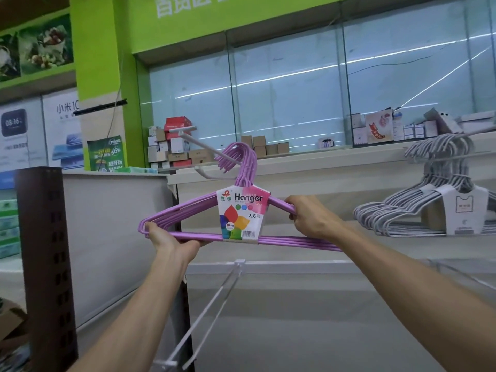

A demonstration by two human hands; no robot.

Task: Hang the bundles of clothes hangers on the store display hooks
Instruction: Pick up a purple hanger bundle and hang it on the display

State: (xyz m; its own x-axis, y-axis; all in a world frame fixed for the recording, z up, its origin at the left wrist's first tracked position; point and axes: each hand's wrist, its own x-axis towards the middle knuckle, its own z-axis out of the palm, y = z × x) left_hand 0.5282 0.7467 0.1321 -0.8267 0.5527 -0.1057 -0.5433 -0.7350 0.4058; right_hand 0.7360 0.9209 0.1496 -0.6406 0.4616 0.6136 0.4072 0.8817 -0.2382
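A bundle of purple hangers [188,213] with a white "Hanger" label is held up in front of me. My left hand [166,237] grips its lower left corner and my right hand [308,216] grips its right shoulder. The bundle's curved tops sit at a white display hook [198,142] that juts out from the shelf wall; I cannot tell whether they rest on it. At the right, a grey hanger bundle [418,208] hangs on another hook [456,135].
A second white display hook [214,304] juts toward me below the bundle. A dark perforated post [45,264] stands at the left. Small boxes [171,146] are stacked behind the shelf wall, under glass panels. A cardboard box [10,326] sits low left.
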